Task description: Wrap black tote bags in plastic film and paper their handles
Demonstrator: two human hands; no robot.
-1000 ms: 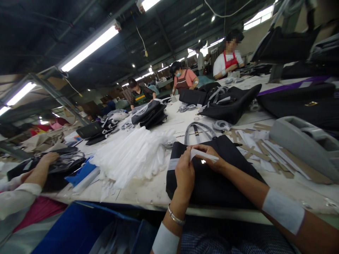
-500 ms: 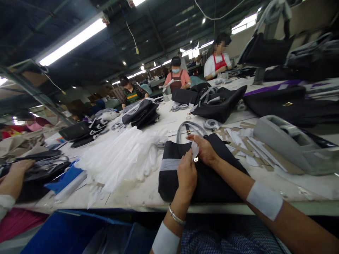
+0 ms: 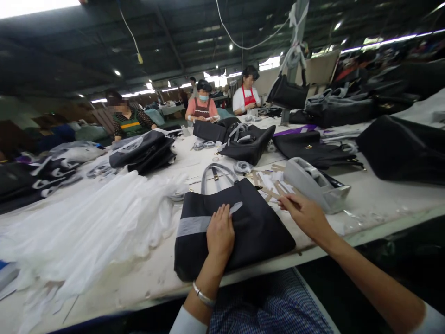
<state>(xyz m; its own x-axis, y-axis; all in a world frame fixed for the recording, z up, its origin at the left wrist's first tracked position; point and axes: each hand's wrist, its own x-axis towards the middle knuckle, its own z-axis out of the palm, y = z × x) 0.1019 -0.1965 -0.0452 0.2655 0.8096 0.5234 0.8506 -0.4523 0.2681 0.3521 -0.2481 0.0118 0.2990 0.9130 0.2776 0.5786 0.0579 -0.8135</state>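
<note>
A black handbag (image 3: 264, 232) lies on the table in front of me, its wrapped handle (image 3: 205, 178) standing up at the back. My left hand (image 3: 221, 229) rests flat on it with the fingers stretched out, pressing on a pale strip of wrapping (image 3: 193, 226) that runs across the bag. To the right of the bag, my right hand (image 3: 306, 215) is closed in a pinch on the end of a tan cardboard strip (image 3: 270, 192) at the pile of loose strips. The bag's clasp is out of sight.
A grey tape dispenser (image 3: 309, 181) stands just beyond my right hand. White thin sheets (image 3: 114, 222) are heaped at the left. More black bags (image 3: 248, 139) lie farther back and to the right (image 3: 399, 148). Several people (image 3: 203, 109) work across the table.
My right hand has left the bag's front and moved right to the strips. My left hand has flattened onto the bag, over the pale strip. The view has turned right.
</note>
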